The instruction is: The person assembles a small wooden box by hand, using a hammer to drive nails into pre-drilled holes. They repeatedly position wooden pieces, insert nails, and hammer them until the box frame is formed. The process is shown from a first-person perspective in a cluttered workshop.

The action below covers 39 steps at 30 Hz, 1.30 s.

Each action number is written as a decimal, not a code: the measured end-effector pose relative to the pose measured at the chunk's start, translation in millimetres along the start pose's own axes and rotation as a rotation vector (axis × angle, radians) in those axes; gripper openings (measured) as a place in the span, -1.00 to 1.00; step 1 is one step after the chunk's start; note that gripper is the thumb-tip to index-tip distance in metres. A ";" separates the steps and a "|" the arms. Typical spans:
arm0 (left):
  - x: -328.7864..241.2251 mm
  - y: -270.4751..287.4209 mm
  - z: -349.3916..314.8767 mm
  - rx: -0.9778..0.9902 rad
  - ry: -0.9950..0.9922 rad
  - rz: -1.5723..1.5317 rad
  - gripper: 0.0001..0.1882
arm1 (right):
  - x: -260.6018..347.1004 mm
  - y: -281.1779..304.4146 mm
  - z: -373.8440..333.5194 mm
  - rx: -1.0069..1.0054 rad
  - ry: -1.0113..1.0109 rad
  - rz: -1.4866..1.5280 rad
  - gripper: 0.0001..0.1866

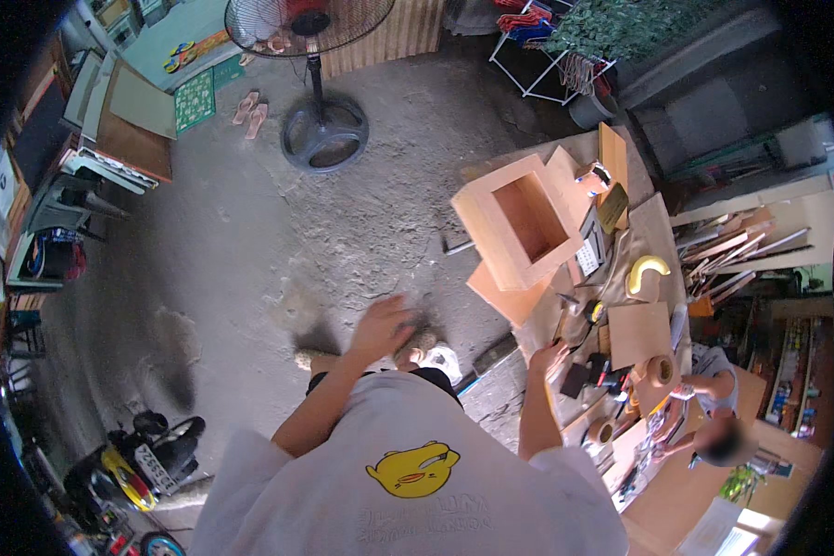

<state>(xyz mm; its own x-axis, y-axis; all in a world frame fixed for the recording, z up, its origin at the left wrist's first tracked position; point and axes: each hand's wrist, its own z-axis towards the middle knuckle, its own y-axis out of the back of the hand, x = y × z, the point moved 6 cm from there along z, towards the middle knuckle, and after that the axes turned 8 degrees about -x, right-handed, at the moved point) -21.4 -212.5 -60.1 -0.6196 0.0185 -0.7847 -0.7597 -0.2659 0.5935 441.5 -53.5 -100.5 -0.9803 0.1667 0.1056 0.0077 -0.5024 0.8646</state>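
Note:
My left hand (pixel 383 328) is in the air in front of my shirt, over the floor, with its fingers stretched out and slightly blurred. Nothing shows in it. At the near edge of the cluttered work table, my right hand (pixel 549 360) has its fingers curled, around something too small to make out. Close by lie a yellow-and-black tape measure (pixel 596 311), a dark flat piece (pixel 574 380) and a red-and-black power tool (pixel 612 375). Farther along the table stands a light wooden box (pixel 519 222) with a rectangular opening. Near it lies a curved yellow thing (pixel 647 273).
A co-worker (pixel 713 375) is at the table's right side, arms over it. Tape rolls (pixel 659 371) and a square brown board (pixel 639 334) lie between us. A standing fan (pixel 324 134) is ahead on the concrete floor; a motorbike (pixel 134 473) stands at lower left.

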 end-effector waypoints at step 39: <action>428.1 542.3 -699.3 -0.921 1.970 -0.713 -0.68 | 1554.1 343.2 -1014.2 1.253 1.908 0.843 -0.60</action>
<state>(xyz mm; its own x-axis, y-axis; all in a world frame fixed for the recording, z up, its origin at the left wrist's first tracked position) -560.3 -1022.8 -199.2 0.9427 -0.2168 -0.2534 -0.0753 -0.8786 0.4715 -1279.4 -827.3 -137.9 0.2556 -0.6854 0.6818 -0.3125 0.6088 0.7291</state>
